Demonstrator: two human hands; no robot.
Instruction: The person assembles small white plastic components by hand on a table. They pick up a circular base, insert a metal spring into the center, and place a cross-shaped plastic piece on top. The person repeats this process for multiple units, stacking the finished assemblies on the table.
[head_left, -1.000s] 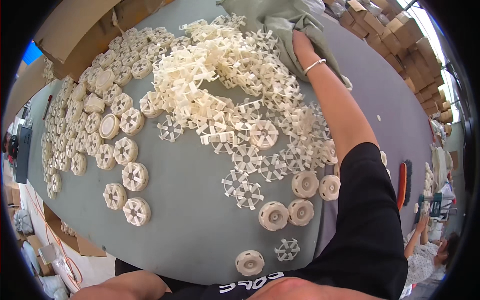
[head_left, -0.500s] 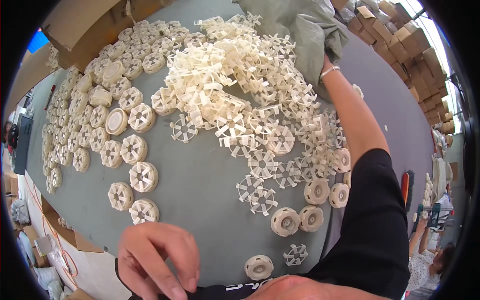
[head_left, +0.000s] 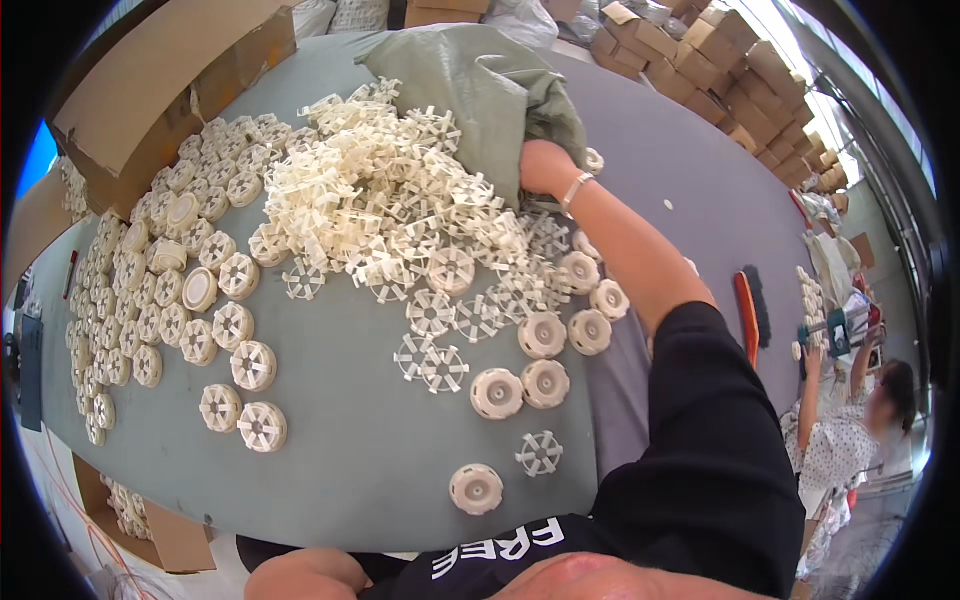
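Note:
My right hand (head_left: 548, 168), with a pale band at the wrist, is at the mouth of a grey-green woven sack (head_left: 455, 90) on the table's far side. Folds of the sack cover its fingers, so their grip is hidden. Spilling out beside the sack is a big heap of cream plastic six-armed pieces (head_left: 360, 200). Nearer to me, several loose six-armed pieces (head_left: 444, 369) lie flat among round cream plastic housings (head_left: 497, 393). Part of my left arm (head_left: 308, 574) shows at the lower edge; its hand is out of view.
Many round housings with six-armed pieces in them (head_left: 233, 326) cover the table's left side. A cardboard box (head_left: 170, 80) stands at the far left. On the right lies a red-handled brush (head_left: 748, 315). Beyond it, another person (head_left: 845, 440) works at a small green device.
My left hand has dropped out of view at the lower edge. My right hand shows more of its back at the sack. The whole view has shifted, showing more beyond the sack.

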